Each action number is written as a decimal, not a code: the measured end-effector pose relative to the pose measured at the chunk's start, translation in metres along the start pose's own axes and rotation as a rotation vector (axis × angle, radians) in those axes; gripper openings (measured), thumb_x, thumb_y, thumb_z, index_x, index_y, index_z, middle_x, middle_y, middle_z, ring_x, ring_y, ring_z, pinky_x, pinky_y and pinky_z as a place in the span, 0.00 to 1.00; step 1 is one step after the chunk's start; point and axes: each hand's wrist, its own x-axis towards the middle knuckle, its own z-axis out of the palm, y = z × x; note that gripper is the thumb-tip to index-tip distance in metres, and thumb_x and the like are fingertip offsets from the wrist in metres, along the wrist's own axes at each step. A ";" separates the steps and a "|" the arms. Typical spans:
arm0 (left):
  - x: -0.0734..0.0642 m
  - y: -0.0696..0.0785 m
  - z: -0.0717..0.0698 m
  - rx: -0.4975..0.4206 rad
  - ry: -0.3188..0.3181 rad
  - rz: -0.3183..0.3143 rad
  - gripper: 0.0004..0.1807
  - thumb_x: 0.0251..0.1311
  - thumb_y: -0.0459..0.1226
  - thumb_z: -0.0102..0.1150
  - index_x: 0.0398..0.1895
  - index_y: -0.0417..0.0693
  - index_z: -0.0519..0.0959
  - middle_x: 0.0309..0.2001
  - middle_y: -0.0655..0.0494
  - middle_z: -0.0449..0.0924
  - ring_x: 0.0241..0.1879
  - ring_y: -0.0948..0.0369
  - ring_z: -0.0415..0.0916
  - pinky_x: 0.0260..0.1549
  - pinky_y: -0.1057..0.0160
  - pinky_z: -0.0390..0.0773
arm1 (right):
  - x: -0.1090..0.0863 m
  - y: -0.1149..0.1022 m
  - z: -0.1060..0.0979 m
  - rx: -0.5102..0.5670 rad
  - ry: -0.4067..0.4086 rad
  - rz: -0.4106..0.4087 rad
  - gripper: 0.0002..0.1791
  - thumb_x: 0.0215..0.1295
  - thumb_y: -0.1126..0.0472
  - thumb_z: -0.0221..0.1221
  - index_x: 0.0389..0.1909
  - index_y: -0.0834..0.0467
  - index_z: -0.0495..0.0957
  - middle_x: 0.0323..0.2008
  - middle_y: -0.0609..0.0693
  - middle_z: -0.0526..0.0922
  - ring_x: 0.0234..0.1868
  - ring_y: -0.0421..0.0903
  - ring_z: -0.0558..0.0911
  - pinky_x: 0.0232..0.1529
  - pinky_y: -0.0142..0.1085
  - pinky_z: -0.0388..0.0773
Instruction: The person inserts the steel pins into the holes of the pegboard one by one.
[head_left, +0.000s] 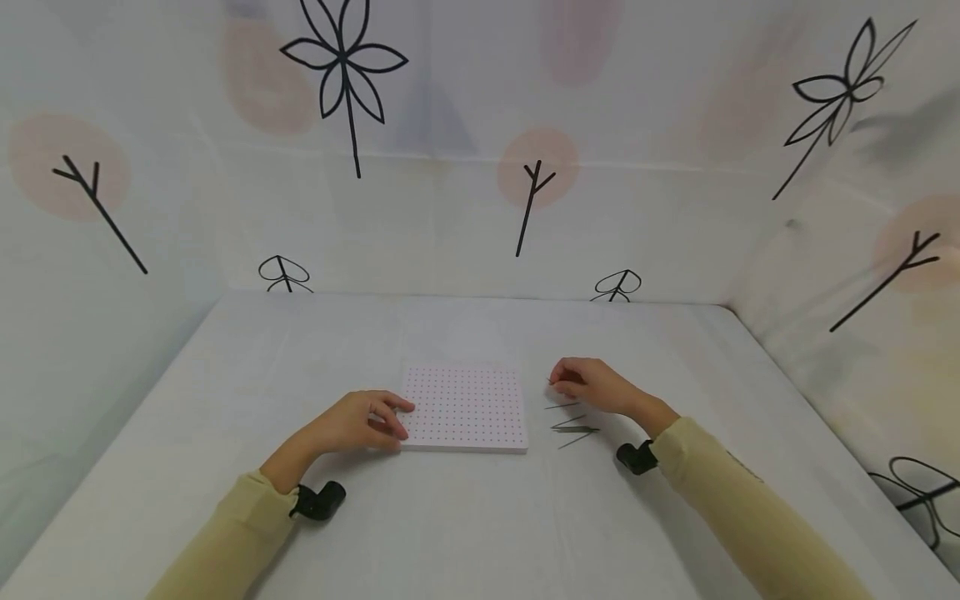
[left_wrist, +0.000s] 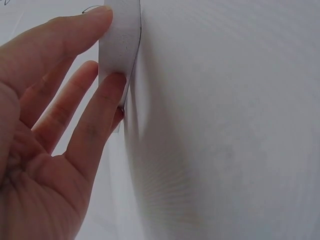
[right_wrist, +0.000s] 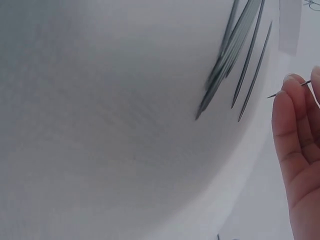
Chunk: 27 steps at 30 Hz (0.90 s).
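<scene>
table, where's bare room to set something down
The table is bare between the sleeves, this side of the board, and beyond it to the backdrop. Crowded: right of the board, thin sticks by the right hand; at the board's left edge, the left hand.

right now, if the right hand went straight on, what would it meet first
Probably the dotted board, at its right edge, though height is unclear and the right hand might pass above it.
</scene>
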 end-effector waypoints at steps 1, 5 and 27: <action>0.000 0.000 0.000 0.001 0.000 0.000 0.04 0.47 0.31 0.69 0.26 0.49 0.85 0.53 0.49 0.74 0.53 0.49 0.71 0.43 0.66 0.78 | 0.000 -0.001 0.000 0.009 0.004 -0.005 0.04 0.63 0.68 0.57 0.38 0.62 0.74 0.32 0.49 0.77 0.32 0.43 0.75 0.34 0.33 0.77; 0.000 0.000 0.000 -0.001 -0.002 0.004 0.04 0.47 0.31 0.69 0.26 0.48 0.85 0.53 0.48 0.74 0.53 0.49 0.72 0.43 0.66 0.78 | 0.001 -0.003 0.002 0.044 0.030 -0.022 0.04 0.62 0.68 0.58 0.37 0.61 0.74 0.30 0.49 0.78 0.31 0.43 0.77 0.33 0.33 0.79; 0.001 0.002 0.001 0.029 0.011 -0.009 0.04 0.46 0.32 0.70 0.25 0.50 0.85 0.53 0.49 0.75 0.51 0.50 0.73 0.42 0.66 0.78 | 0.004 -0.021 0.010 0.144 0.104 -0.057 0.06 0.60 0.65 0.61 0.34 0.61 0.73 0.29 0.49 0.81 0.30 0.45 0.81 0.34 0.37 0.81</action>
